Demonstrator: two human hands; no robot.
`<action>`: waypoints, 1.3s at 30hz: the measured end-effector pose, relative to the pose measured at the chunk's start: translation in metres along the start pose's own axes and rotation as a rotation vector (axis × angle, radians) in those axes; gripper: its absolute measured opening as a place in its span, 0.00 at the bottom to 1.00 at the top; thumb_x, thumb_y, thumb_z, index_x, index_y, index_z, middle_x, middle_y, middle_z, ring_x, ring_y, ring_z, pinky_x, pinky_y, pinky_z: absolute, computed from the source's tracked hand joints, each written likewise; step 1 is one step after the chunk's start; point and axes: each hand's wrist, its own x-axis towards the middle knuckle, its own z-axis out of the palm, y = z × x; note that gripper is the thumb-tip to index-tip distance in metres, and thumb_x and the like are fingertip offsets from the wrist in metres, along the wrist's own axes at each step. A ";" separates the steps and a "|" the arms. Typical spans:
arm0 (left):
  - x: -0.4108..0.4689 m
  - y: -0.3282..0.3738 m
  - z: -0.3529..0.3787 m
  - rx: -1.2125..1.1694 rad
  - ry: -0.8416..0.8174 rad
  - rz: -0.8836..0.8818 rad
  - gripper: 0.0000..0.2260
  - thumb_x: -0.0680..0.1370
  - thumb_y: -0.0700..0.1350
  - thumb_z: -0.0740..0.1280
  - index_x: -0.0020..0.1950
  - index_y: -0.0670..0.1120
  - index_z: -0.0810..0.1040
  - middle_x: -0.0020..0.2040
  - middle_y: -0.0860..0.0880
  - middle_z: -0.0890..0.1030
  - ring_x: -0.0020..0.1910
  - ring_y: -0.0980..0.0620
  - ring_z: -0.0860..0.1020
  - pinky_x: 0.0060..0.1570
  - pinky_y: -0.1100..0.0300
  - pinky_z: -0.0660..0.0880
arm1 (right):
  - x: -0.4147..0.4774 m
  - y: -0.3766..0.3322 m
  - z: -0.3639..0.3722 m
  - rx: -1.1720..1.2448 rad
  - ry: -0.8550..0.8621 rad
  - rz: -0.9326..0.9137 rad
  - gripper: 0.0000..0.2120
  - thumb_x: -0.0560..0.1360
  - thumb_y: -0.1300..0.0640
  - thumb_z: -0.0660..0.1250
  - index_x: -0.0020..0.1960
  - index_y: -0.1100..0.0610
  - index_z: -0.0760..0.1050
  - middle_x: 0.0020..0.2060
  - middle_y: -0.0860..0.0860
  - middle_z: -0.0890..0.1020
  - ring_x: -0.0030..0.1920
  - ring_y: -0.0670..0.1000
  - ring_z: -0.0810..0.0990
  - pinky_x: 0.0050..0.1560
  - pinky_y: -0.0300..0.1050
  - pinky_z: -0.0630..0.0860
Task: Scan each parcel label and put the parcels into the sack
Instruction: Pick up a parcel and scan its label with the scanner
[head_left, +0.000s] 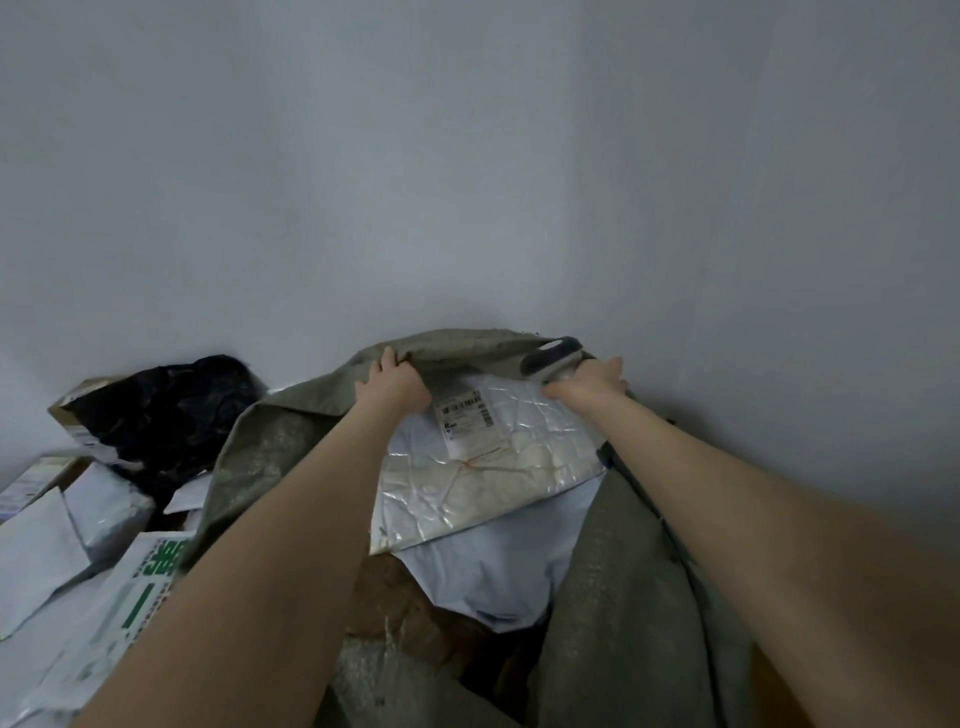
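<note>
Crinkled silver parcel (483, 467), white label (465, 421) up, lies centre frame in the open grey-green sack (613, 571), atop a pale-blue parcel (493, 577); grey scanner (553, 358) at its upper right corner.

— What was gripped at the far rim of the grey-green sack (623, 571)?
— The rim was gripped by the left hand (392, 384). A dark scanner (553, 358) was held in the right hand (592, 382), just beside that rim.
— And what was seen in the mouth?
— A crinkled silver parcel (493, 483) was laid face up, its label (465, 423) shown between the hands, over a pale parcel (498, 577).
— And beside the sack?
— At the left, a black bag (171, 410) and white parcels (41, 551) were piled by the wall (467, 156).
</note>
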 end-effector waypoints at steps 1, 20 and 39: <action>0.000 0.000 0.001 0.015 -0.053 0.004 0.25 0.79 0.45 0.60 0.76 0.43 0.60 0.79 0.44 0.43 0.77 0.41 0.45 0.74 0.39 0.49 | -0.002 0.000 -0.001 -0.041 -0.002 -0.030 0.39 0.73 0.49 0.73 0.75 0.64 0.59 0.75 0.58 0.59 0.71 0.61 0.65 0.69 0.52 0.68; -0.243 -0.025 0.036 0.118 -0.744 -0.047 0.09 0.72 0.52 0.68 0.48 0.48 0.77 0.31 0.51 0.72 0.27 0.53 0.68 0.31 0.63 0.67 | -0.149 0.075 -0.038 -0.239 -0.543 -0.054 0.32 0.75 0.53 0.72 0.73 0.61 0.64 0.60 0.60 0.76 0.57 0.60 0.78 0.62 0.57 0.76; -0.265 -0.069 0.078 -0.414 -0.153 -0.247 0.38 0.78 0.50 0.67 0.79 0.42 0.48 0.74 0.41 0.64 0.71 0.41 0.66 0.64 0.55 0.67 | -0.177 0.089 0.018 -0.035 -0.433 -0.205 0.22 0.76 0.59 0.70 0.67 0.65 0.72 0.65 0.58 0.77 0.66 0.56 0.75 0.64 0.46 0.72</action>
